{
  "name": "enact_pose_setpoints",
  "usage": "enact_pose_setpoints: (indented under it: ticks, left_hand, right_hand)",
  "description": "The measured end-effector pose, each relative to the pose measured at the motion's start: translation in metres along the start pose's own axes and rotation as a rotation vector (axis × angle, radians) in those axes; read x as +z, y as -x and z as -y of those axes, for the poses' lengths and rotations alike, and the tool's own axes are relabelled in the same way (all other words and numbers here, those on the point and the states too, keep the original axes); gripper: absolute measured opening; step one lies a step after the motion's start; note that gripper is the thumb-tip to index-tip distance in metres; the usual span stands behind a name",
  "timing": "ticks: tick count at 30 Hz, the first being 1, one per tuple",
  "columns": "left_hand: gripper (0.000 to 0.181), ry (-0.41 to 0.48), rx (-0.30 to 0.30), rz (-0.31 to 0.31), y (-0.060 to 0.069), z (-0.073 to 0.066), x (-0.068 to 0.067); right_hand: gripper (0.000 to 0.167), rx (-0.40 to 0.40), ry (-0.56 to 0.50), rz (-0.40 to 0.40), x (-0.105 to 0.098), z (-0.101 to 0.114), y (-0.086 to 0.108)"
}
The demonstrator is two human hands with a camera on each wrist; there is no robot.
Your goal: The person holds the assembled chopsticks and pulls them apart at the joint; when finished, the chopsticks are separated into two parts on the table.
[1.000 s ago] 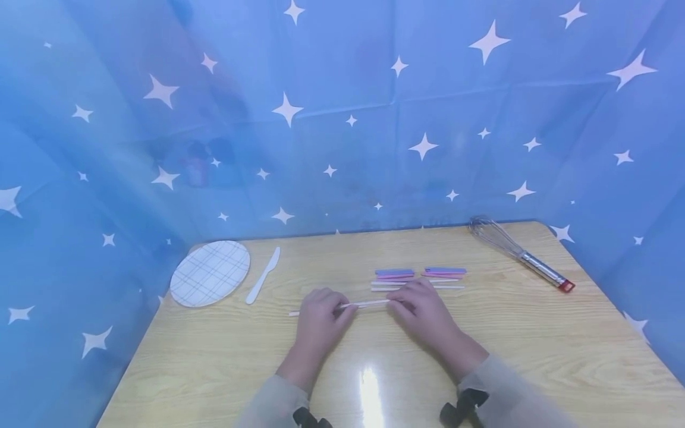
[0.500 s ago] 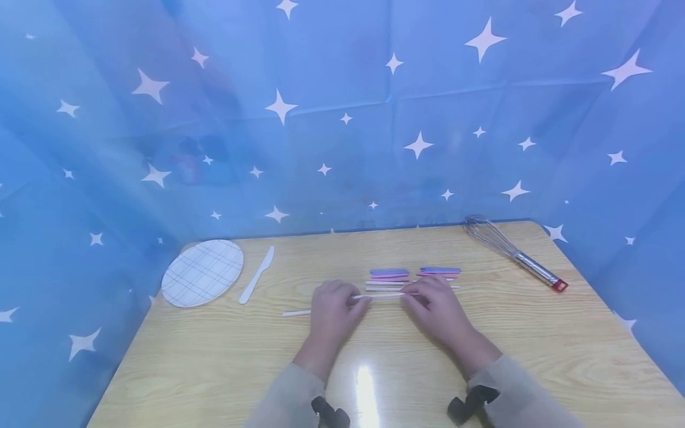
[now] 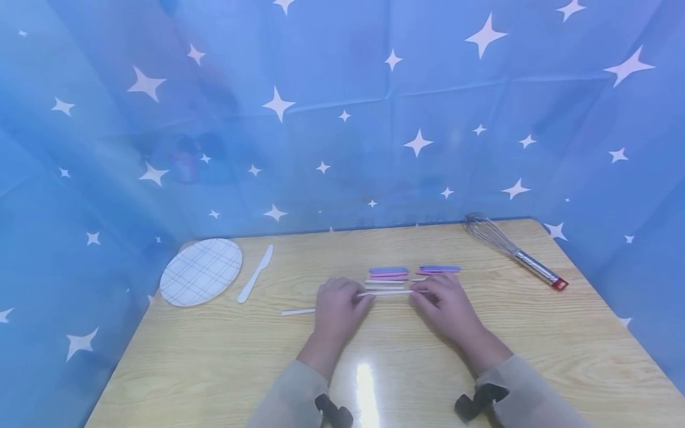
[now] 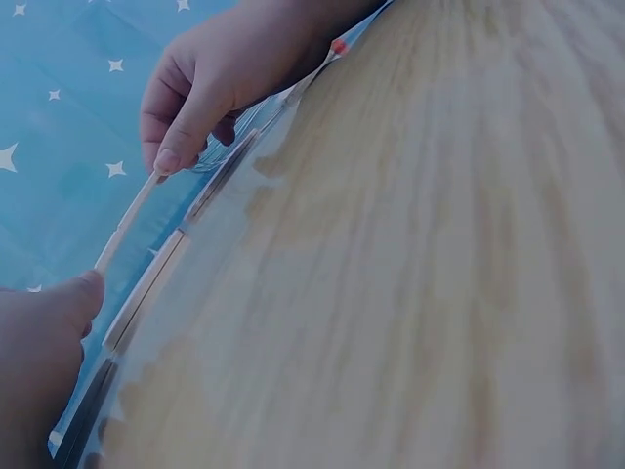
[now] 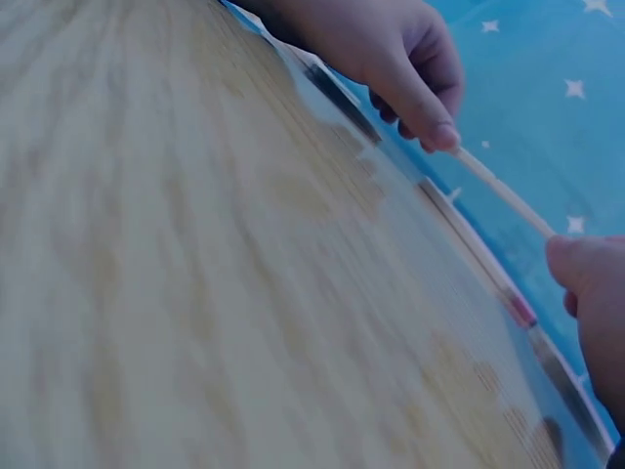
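Observation:
My left hand [image 3: 338, 306] and right hand [image 3: 443, 300] pinch a thin white stick [image 3: 387, 292] between them, one at each end, with thumb and fingers. In the left wrist view the same stick [image 4: 127, 230] is held above the table; the right wrist view shows it too. Just beyond lie purple and pink sticks [image 3: 388, 273] in a left group, white sticks [image 3: 384, 285] nearer the hands, and a right purple and pink group [image 3: 439, 269]. The right hand partly hides the white sticks there. Another white stick [image 3: 297, 312] lies left of my left hand, its right end hidden.
A white plate [image 3: 200, 272] with a line grid stands at the back left, with a white knife [image 3: 255, 274] beside it. A whisk [image 3: 514, 251] lies at the back right. A blue starred cloth [image 3: 342, 119] rises behind the wooden table [image 3: 214, 368].
Both hands have moved right and slightly away with the white stick between them. The other white stick stays on the table at the left. The view has shifted slightly.

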State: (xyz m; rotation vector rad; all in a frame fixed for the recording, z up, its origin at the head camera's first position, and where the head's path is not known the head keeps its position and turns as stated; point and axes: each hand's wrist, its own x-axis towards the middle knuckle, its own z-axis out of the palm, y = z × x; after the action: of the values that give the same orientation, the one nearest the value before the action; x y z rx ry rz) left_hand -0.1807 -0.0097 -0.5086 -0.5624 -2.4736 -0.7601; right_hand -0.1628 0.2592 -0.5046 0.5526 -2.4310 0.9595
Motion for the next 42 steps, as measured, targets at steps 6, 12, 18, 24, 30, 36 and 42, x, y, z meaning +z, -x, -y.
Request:
enact_pose_setpoints:
  ticks: [6, 12, 18, 24, 30, 36, 42]
  left_hand:
    - [0.015, 0.036, 0.033, 0.045, -0.004, -0.005, 0.006]
    - [0.011, 0.083, 0.079, 0.086, -0.009, -0.01, 0.008]
    - [0.012, 0.095, 0.073, 0.096, -0.015, -0.017, 0.01]
    - [0.011, 0.088, 0.068, 0.118, -0.021, -0.022, 0.02]
    - [0.01, 0.113, 0.068, 0.102, -0.02, -0.023, 0.021]
    - [0.01, 0.141, 0.07, 0.078, -0.02, -0.021, 0.019]
    - [0.011, 0.119, 0.044, 0.123, -0.02, -0.022, 0.022]
  right_hand:
    - [0.015, -0.008, 0.004, 0.007, -0.011, -0.01, 0.002]
    - [0.019, -0.069, 0.012, -0.033, -0.024, -0.022, 0.004]
    - [0.017, -0.079, 0.021, -0.034, -0.031, -0.027, 0.007]
    - [0.019, -0.012, 0.047, -0.021, -0.039, -0.033, 0.011]
    - [0.019, 0.011, 0.034, -0.001, -0.04, -0.037, 0.011]
    - [0.016, 0.034, 0.015, 0.008, -0.037, -0.038, 0.01]
    - [0.015, 0.04, 0.019, 0.015, -0.039, -0.038, 0.012]
